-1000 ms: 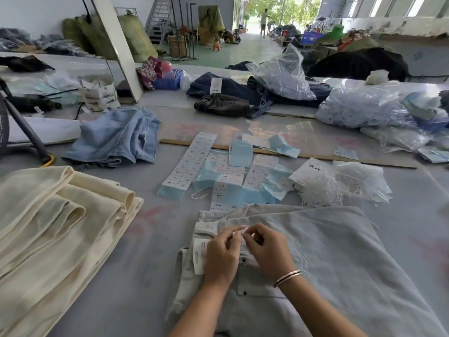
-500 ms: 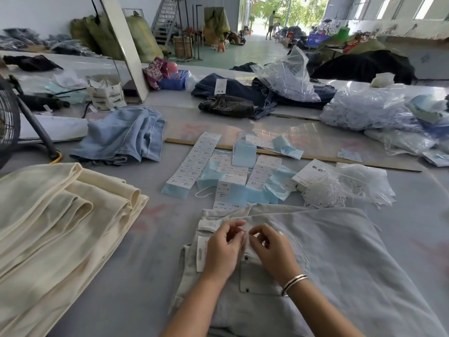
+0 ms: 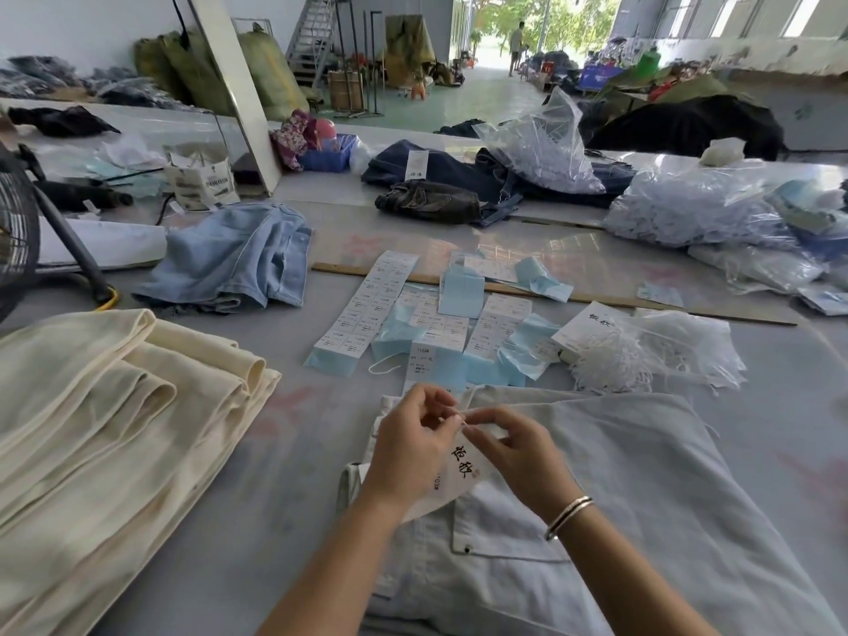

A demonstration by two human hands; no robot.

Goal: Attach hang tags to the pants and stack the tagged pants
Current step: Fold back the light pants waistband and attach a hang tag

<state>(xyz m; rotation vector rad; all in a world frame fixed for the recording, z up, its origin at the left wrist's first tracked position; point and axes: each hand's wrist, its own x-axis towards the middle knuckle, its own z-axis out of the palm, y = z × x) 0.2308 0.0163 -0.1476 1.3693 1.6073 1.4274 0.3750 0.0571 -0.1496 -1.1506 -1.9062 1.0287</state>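
Both hands, left hand (image 3: pixel 415 445) and right hand (image 3: pixel 514 447), are pinching a white printed card hang tag (image 3: pixel 461 472) (fingertips clamped on its string end) over the pale grey folded pants (image 3: pixel 619 475), at 6 o'clock on the table, seemingly to fasten it at the waistband.

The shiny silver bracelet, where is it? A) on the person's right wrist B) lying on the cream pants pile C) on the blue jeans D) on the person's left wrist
A: the shiny silver bracelet circles the wrist of the right hand, which works with the left hand at the white paper hang tag above the pale grey-white pants.
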